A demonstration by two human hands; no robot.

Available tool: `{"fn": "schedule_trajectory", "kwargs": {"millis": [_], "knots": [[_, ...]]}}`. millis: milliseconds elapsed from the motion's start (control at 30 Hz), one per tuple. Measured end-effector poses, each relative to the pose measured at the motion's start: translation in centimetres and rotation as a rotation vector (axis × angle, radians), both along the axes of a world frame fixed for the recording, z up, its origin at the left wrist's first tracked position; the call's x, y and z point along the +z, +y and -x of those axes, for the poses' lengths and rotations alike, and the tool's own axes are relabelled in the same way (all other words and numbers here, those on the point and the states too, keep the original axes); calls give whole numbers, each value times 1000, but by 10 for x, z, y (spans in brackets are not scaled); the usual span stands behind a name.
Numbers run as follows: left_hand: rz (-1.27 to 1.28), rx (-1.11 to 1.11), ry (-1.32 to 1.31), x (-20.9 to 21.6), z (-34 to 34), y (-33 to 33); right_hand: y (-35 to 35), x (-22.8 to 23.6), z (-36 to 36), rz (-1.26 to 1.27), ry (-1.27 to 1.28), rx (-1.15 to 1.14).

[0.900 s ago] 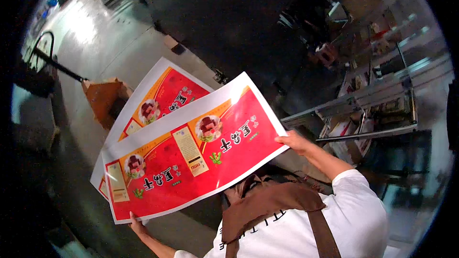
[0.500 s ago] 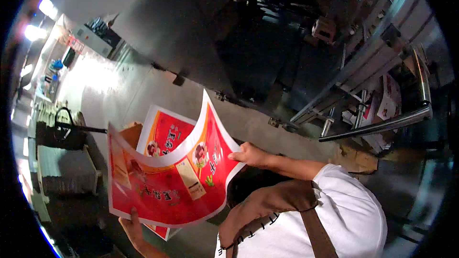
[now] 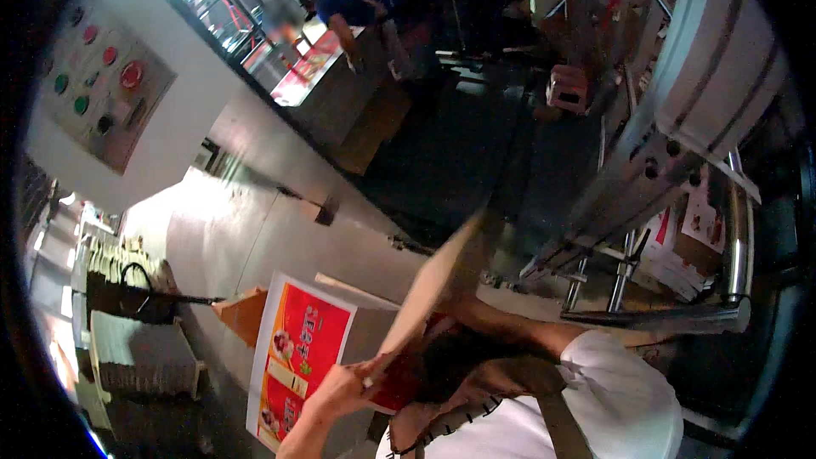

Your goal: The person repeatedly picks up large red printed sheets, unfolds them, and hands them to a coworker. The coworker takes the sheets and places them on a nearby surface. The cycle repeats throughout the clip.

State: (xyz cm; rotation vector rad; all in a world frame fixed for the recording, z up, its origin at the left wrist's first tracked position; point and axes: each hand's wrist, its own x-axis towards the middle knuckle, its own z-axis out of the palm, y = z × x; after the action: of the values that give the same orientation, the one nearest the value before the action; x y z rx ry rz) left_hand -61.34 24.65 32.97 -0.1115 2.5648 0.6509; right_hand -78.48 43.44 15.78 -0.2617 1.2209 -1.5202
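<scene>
A printed sheet [image 3: 438,285] stands tilted in front of me, its plain tan back turned left and part of its red face in shadow toward me. My left hand [image 3: 340,389] pinches its near lower edge. My right hand [image 3: 450,310] is at the sheet's shadowed red side, its fingers too dark to make out. Left of the held sheet lies another sheet [image 3: 308,323], red with a white border and pictures of food. A plain grey-brown surface [image 3: 370,327] shows between the two.
An orange-brown flap [image 3: 242,314] pokes out beside the lower sheet. Farther left stands a stack of sheets [image 3: 140,357]. A control panel [image 3: 106,89] with coloured buttons is at upper left. Metal rails [image 3: 663,319] stand right. A co-worker in blue [image 3: 361,2] bends over red printed sheets [image 3: 310,64].
The held sheet has turned from its red face showing to its tan back, moving right. My left hand has moved up and right. The control panel and co-worker have come into fuller view.
</scene>
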Motion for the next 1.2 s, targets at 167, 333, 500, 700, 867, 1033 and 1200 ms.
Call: {"fn": "schedule_trajectory", "kwargs": {"millis": [167,333,500,700,867,1033,1200], "knots": [[-10,-348,43,-65,112,-6,47,-44,77,-231,509,-80],[-36,-465,-6,-77,204,-22,22,70,108,-430,79,-467],[-293,-553,577,-108,287,-49,14,69,159,-458,59,-571],[-117,-413,469,-65,356,-76,4,81,202,-446,244,-696],[-157,-227,533,-49,374,-91,-10,93,249,-540,291,-552],[-107,-142,483,-61,399,-91,-10,58,293,-476,470,-561],[-189,-99,395,-92,409,-94,-17,37,318,-294,704,-499]]}}
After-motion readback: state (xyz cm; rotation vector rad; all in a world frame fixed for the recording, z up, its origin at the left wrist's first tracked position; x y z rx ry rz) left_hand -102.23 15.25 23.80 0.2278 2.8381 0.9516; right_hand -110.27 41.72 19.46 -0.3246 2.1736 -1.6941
